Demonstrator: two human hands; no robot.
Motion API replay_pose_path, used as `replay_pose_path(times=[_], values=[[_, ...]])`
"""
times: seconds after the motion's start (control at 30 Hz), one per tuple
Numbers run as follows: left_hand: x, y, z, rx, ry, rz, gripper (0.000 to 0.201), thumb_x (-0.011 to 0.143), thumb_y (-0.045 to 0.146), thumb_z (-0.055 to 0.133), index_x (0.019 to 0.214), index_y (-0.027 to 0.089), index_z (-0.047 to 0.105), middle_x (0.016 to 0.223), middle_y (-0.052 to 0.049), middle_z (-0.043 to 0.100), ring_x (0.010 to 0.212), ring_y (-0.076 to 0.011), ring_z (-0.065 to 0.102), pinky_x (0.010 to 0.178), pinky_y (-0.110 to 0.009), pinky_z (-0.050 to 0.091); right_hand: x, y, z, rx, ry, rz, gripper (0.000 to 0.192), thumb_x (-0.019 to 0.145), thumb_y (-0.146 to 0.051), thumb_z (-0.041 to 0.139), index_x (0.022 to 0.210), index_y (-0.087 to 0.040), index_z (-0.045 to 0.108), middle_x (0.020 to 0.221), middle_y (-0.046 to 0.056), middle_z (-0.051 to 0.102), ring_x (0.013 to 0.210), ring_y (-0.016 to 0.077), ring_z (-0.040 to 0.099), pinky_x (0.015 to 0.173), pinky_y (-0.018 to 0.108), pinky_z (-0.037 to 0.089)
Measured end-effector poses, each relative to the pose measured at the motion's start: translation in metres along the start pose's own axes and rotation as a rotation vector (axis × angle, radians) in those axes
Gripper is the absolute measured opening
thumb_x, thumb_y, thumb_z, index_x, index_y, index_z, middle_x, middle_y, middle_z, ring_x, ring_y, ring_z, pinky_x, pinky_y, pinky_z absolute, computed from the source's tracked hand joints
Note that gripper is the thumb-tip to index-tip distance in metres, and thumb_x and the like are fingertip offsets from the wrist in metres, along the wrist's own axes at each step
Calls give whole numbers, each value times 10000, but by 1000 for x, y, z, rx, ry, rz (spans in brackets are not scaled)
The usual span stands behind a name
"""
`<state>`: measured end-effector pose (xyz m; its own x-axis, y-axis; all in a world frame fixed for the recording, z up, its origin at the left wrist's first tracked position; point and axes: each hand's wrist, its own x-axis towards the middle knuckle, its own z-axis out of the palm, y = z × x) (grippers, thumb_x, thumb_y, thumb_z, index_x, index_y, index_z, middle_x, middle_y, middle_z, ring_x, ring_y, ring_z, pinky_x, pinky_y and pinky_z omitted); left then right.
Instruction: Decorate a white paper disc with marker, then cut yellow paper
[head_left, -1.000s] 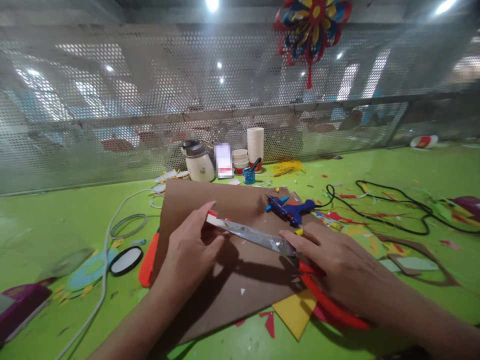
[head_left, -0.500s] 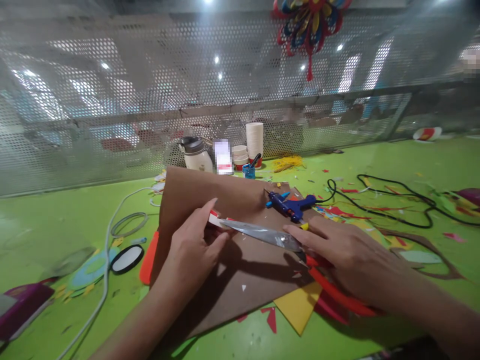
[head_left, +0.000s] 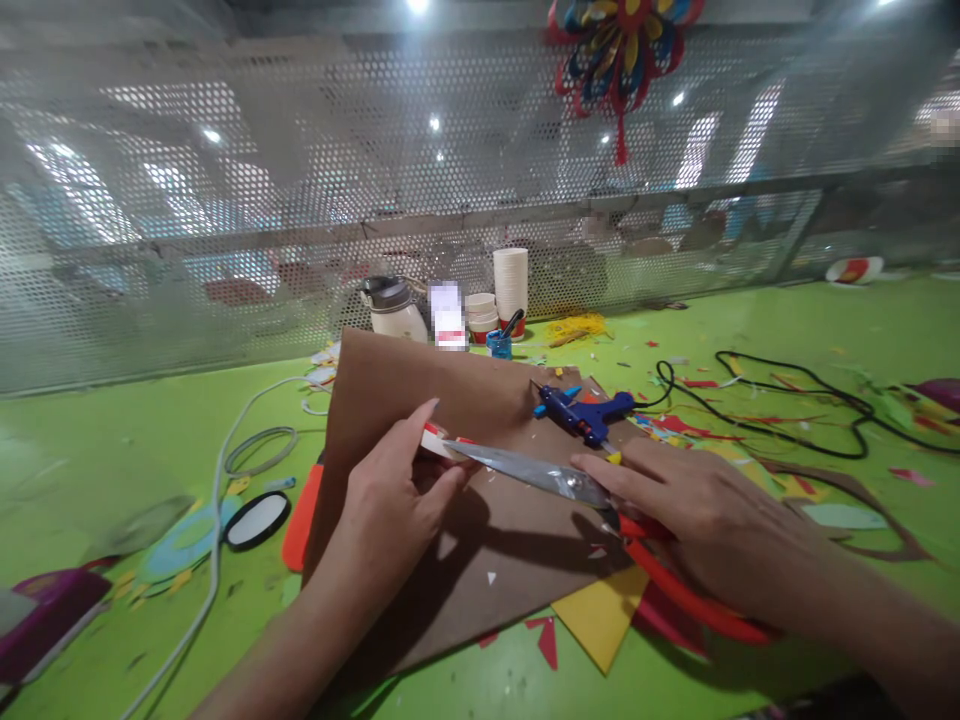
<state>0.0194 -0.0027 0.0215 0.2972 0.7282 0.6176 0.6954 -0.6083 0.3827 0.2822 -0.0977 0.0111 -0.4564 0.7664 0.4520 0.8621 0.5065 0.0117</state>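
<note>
My left hand is closed in a pinch on a small red and white piece of paper. My right hand grips the orange handles of a pair of scissors, its index finger laid along the metal near the pivot. The blade tips point left and meet the paper close to my left fingers. Both hands are above a brown cardboard sheet that bends up at its far left side. A blue glue gun lies on the cardboard beyond my right hand.
Paper scraps, a yellow paper piece and a black cable lie on the green table. Behind the cardboard stand a bottle, a phone, paper cups and a blue jar. Perforated mesh rises behind.
The view has shifted slightly. My hands hold nearly the same pose, with the scissors still against the red and white paper.
</note>
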Motion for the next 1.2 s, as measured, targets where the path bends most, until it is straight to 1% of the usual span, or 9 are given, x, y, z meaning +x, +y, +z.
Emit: replay_pose_path(times=[0.17,0.33,0.5,0.63,0.83,0.93,1.0,1.1,1.2], values=[[1,-2,1,5,-8,12,491,828,327,605,1276,128,590,1014,-89,757,899,-230,722,834,-358,581,-1,0,1,-33,2,0,402,916,-46,352,1174,-144,646,947,145,657,732,226,574,622,330,425],[0,-3,0,32,-21,3,514,817,275,609,1307,124,568,994,-82,759,886,-231,725,816,-350,583,0,0,2,-20,30,-5,375,914,-89,403,1214,-119,628,886,134,640,716,235,573,615,343,435],[-1,-4,2,41,-29,15,525,822,293,611,1315,118,560,1029,-96,746,914,-233,719,819,-345,576,1,-1,1,-15,11,3,379,913,-105,416,1233,-116,619,916,148,636,746,247,586,627,352,459],[-1,-4,3,47,-25,39,497,834,302,592,1300,131,562,985,-85,746,885,-233,719,808,-361,577,1,-1,1,-34,12,3,387,908,-97,414,1241,-121,610,926,150,640,732,237,585,621,344,456],[-1,-4,2,47,-24,50,489,842,291,595,1306,142,550,993,-83,743,897,-228,716,834,-366,572,0,-2,1,1,-16,11,340,913,-68,380,1111,-129,650,900,142,637,756,241,581,650,354,456],[-2,-4,2,59,-20,63,482,848,299,592,1297,129,553,992,-90,744,886,-228,716,821,-361,574,-2,-3,3,-13,-8,12,389,899,-56,380,1187,-123,634,912,141,637,762,248,581,643,357,454],[-2,-4,2,71,-12,62,476,843,293,595,1294,144,554,996,-83,745,884,-227,716,816,-358,573,-4,-3,4,-25,-4,18,423,893,-55,388,1245,-122,612,905,135,638,768,247,585,650,356,456],[-2,-4,2,79,-2,49,475,838,278,597,1295,157,553,983,-71,747,879,-226,717,808,-354,574,-3,-4,5,-39,5,22,418,904,-72,391,1256,-121,610,901,136,644,749,241,589,637,349,448],[-2,-5,4,78,6,63,481,834,270,600,1288,115,560,966,-86,746,861,-227,717,798,-351,578,-1,-4,4,-57,23,13,413,910,-71,376,1239,-113,622,904,147,655,708,236,589,605,345,435]])
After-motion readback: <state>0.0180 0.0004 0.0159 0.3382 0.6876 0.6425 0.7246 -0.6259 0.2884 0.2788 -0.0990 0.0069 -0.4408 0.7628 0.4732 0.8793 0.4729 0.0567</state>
